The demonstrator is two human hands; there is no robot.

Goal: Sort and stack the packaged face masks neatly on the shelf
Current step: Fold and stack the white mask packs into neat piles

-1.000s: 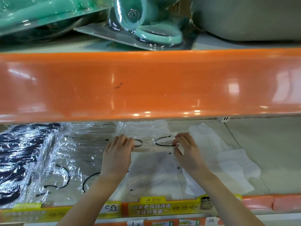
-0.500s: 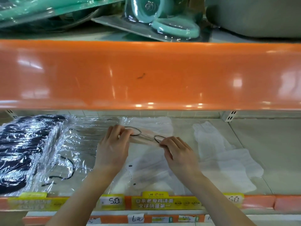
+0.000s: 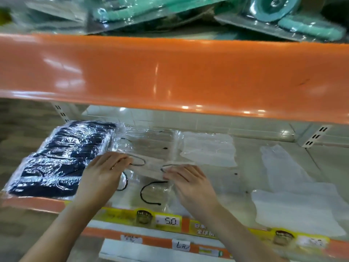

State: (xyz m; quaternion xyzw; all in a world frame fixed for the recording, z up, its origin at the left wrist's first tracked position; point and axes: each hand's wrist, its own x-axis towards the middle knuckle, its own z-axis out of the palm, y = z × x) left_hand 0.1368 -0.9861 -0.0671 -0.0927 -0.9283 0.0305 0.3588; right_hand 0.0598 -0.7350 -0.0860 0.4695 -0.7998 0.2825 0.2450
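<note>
I have the pale mask packet (image 3: 151,165) pinched at each end, left hand (image 3: 102,178) and right hand (image 3: 190,183), mid-frame. I'd lower it level onto the clear-wrapped masks (image 3: 147,148) beneath, edges square, beside the dark stack (image 3: 60,159) at left.

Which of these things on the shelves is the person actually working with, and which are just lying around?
Part of the job:
- mask packet, held by left hand and right hand
- black mask stack
- clear mask packets
- white mask packets

Just lying about:
- teal packaged goods on the upper shelf
- price tag
</note>
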